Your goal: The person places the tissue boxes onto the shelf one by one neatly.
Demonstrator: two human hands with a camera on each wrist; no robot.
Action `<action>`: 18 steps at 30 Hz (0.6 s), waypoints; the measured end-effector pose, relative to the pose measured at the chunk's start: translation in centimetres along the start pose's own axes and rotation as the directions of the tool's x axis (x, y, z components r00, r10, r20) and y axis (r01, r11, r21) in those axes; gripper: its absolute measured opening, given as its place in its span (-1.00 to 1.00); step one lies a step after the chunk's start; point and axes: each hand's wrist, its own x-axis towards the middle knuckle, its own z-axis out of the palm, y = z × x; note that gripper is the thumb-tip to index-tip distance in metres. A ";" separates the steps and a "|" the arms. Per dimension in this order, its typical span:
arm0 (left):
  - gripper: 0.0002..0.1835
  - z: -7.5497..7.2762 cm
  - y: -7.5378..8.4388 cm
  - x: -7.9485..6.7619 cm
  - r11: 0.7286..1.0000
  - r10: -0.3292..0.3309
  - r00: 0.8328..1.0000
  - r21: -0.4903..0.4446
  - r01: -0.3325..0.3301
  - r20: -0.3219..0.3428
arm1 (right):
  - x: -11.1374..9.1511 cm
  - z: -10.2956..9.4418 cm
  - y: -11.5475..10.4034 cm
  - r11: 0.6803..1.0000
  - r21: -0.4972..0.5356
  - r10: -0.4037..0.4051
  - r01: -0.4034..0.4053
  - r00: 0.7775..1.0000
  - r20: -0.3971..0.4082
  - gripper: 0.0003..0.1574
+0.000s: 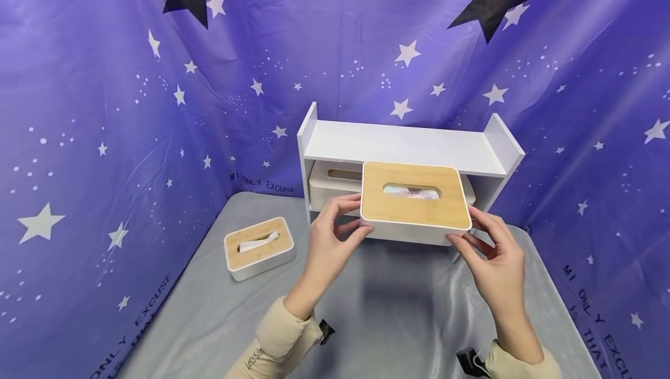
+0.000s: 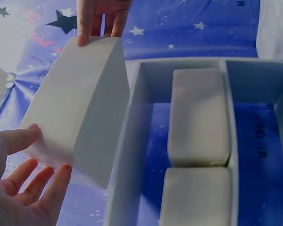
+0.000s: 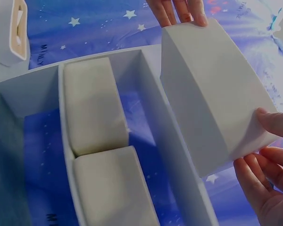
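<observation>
A white tissue box with a wooden lid [image 1: 419, 210] is held up in front of the white shelf. My left hand [image 1: 335, 236] grips its left end, thumb low on the front edge and fingers at the side. At the opposite end my right hand [image 1: 494, 251] grips it the same way. Something pale shows through the oval slot in the lid. Seen from the wrists, the box [image 2: 80, 94] hangs beside the shelf, touched only by the two hands.
The white two-tier shelf [image 1: 398, 143] stands at the back. Two boxes, one nearer [image 3: 94, 106] and one beside it [image 3: 113, 188], sit side by side on its middle level. Another wooden-lidded tissue box [image 1: 260, 248] stands on the grey cloth at left. Starry purple curtains [image 1: 104, 135] surround the table.
</observation>
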 end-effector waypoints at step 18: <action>-0.62 -2.8 4.6 4.9 0.995 0.065 0.997 0.076 -0.061 -0.051 | 5.2 2.8 -1.9 0.993 0.044 -0.112 0.111 0.993 0.023 -0.35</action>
